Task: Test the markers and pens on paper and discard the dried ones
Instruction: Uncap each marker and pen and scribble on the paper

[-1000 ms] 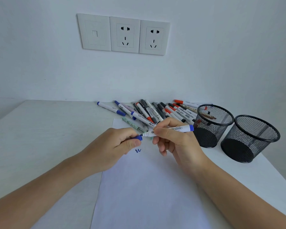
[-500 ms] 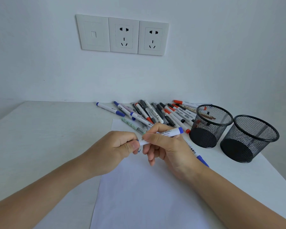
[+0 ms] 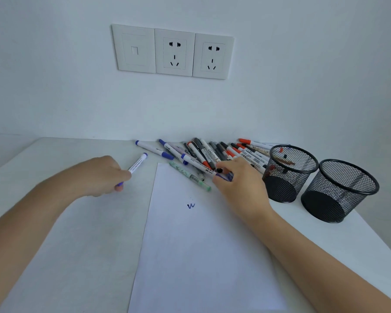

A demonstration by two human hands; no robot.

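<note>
As two bare forearms reach in from the lower corners, a white sheet of paper (image 3: 201,256) lies lengthwise between them on a white bench (image 3: 66,233). The sheet's near end runs out of the bottom of view. Toward its far end sits a small blue scribble shaped like a letter w (image 3: 191,206).

Left of the sheet, the left hand (image 3: 99,175) hovers low over the bench. Its grip is pinched around a white marker with blue ends (image 3: 137,164). One end shows just below the fingers, and the other points up and away to the right.

At the paper's far right corner, the right hand (image 3: 237,179) lies palm down. Its grip is curled around a blue-ended marker (image 3: 224,177) at the near edge of the pile.

A pale green pen (image 3: 190,176) lies slantwise across the paper's far edge, just left of that hand. Behind it, a loose pile of markers and pens (image 3: 212,152), capped in blue, black and orange-red, fans along the back of the bench.

Right of the pile, two black wire-mesh cups stand side by side. The nearer cup (image 3: 341,190) is farther right. The farther cup (image 3: 289,175), just beside the pile, holds a few pens.

Beyond everything, a plain white wall (image 3: 303,75) carries a row of three white socket plates (image 3: 174,51).
</note>
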